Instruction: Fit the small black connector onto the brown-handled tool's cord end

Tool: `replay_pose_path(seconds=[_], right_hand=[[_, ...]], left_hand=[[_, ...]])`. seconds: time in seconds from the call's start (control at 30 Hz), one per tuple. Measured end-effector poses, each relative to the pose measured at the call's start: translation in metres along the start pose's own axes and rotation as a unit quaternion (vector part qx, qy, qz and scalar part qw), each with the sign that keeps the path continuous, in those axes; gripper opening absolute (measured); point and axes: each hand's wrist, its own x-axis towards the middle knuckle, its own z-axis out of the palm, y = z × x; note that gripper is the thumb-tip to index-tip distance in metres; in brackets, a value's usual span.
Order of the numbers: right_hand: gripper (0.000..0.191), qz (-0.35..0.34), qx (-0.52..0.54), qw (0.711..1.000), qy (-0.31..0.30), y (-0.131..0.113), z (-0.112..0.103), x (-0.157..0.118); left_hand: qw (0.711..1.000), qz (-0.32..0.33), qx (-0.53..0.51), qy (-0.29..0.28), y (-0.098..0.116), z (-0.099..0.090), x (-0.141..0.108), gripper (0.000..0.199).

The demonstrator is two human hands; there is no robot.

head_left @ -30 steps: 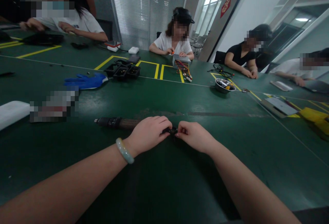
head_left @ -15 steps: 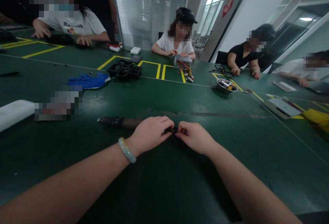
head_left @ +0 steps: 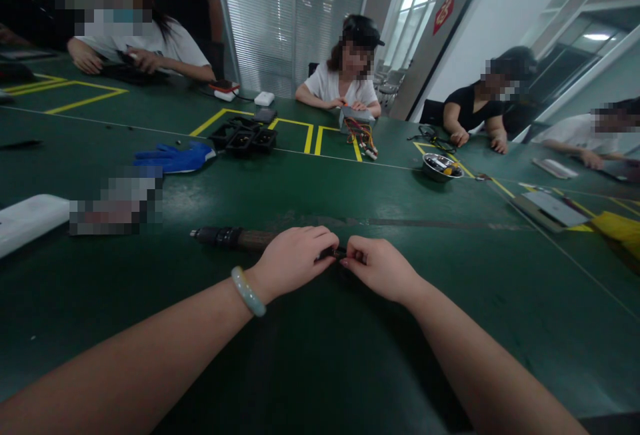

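Note:
An electric screwdriver with a black collar, a small metal tip and a brownish body lies across the green table, its tip pointing left. My left hand, with a pale green bangle on the wrist, is closed round the rear end of it and covers that part. Close beside it, my right hand is closed in a pinch on a thin black piece, perhaps a cable or plug, at the screwdriver's rear end. Fingers hide most of that piece and how it meets the screwdriver.
Left lie a white case, a blurred-out packet and a blue glove. Black plastic frames, a grey box with coloured wires and a metal bowl of parts stand farther back. Several people sit around the table.
My hands hold almost the same position, with slightly more of the black piece showing between them. At the far left, another person's hands have come closer together over a dark object.

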Motion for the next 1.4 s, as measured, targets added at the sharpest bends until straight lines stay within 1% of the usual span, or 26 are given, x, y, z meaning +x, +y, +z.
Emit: replay_pose_path(seconds=[0.2, 0.53, 0.87, 1.17, 1.4], right_hand=[[0.013, -0.006, -0.001, 1.0, 0.011, -0.0001, 0.0029, 0.0006], [0.014, -0.004, -0.006, 1.0, 0.02, -0.0002, 0.0056, -0.0003], [0.013, 0.001, -0.009, 1.0, 0.022, 0.0014, 0.0079, 0.0015], [0.013, -0.004, -0.034, 0.999, 0.039, -0.0007, 0.0051, 0.0005], [0.012, -0.01, -0.053, 0.997, 0.062, 0.0002, 0.0074, 0.0012]], left_hand=[[1.0, -0.005, -0.009, -0.001, -0.0008, 0.0009, -0.0009, 0.013], [1.0, 0.001, 0.004, -0.003, 0.0005, -0.0005, -0.0002, 0.013], [1.0, 0.027, 0.004, 0.001, -0.0029, 0.0014, -0.0006, 0.015], [1.0, 0.015, -0.003, 0.011, -0.0016, 0.0009, 0.0001, 0.015], [1.0, 0.004, -0.019, 0.022, -0.0016, 0.0018, 0.0011, 0.014]])
